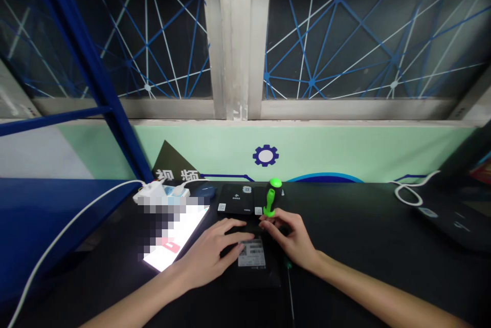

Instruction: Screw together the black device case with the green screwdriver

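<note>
A flat black case (257, 280) lies on the dark worktop (356, 215), in front of the person, with a white printed label (252, 256) on its upward side. Its inside is out of sight, so its contents cannot be told. The left hand (218, 247) rests palm down on it, fingers spread across the surface and thumb at the label's edge, pressing rather than grasping. The right hand (294, 238) pinches the lower end of a black-and-green screwdriver (270, 198) between thumb and fingers. The tool stands roughly upright over the far end of the case, green cap uppermost; its tip is hidden.

Just behind, two more flat black cases (235, 199) lie side by side, their tops facing up and carrying small pale stickers; what they contain is hidden too. A second screwdriver (289, 265) with a green part lies beside the labelled case, near the right wrist, its thin shaft pointing toward the person.

To the left, a power strip (183, 193) holds a white adapter (151, 192) and a white plug (177, 190). Nearer is a lit screen (192, 224), partly pixelated. At the far right, a black device (454, 228) lies near a looped white cable (408, 195).
</note>
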The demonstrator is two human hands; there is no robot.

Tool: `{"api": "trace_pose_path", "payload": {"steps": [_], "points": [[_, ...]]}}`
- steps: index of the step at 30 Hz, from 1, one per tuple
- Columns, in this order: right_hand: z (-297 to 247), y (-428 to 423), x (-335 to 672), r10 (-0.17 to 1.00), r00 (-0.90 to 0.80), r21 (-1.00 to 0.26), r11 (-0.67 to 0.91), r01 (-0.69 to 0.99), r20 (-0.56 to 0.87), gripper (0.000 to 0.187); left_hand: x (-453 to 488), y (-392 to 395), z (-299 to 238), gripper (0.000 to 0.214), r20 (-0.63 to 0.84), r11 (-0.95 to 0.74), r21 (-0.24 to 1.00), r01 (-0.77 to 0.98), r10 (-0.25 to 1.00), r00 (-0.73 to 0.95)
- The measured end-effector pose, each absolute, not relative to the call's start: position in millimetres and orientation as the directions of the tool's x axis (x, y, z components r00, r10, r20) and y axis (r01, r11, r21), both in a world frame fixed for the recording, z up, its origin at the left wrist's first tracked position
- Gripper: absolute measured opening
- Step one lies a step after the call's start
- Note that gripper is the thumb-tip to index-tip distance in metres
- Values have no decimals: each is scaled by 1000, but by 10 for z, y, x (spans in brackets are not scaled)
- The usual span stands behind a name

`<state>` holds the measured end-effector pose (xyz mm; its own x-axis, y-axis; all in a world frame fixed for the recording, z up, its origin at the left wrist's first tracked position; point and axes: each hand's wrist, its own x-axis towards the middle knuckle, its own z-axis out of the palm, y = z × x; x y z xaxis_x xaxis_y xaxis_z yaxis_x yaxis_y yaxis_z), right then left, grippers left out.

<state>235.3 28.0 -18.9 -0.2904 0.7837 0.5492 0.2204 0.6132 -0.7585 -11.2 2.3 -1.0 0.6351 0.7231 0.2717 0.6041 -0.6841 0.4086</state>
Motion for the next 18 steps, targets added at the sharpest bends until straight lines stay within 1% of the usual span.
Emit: {"api": "trace_pose_path", "payload": {"steps": [5,12,18], "points": [[-196,269,2367,785,-339,-766,602,225,518,17,-116,23,6,36,255,-674,396,623,733,631],[-225,283,2366,822,-301,-783,560,270,484,16,-135,45,9,36,251,-688,379,619,720,646],[-223,295,2371,822,-320,-789,554,265,470,16,-165,64,-1,37,229,-685,373,626,722,653]]}}
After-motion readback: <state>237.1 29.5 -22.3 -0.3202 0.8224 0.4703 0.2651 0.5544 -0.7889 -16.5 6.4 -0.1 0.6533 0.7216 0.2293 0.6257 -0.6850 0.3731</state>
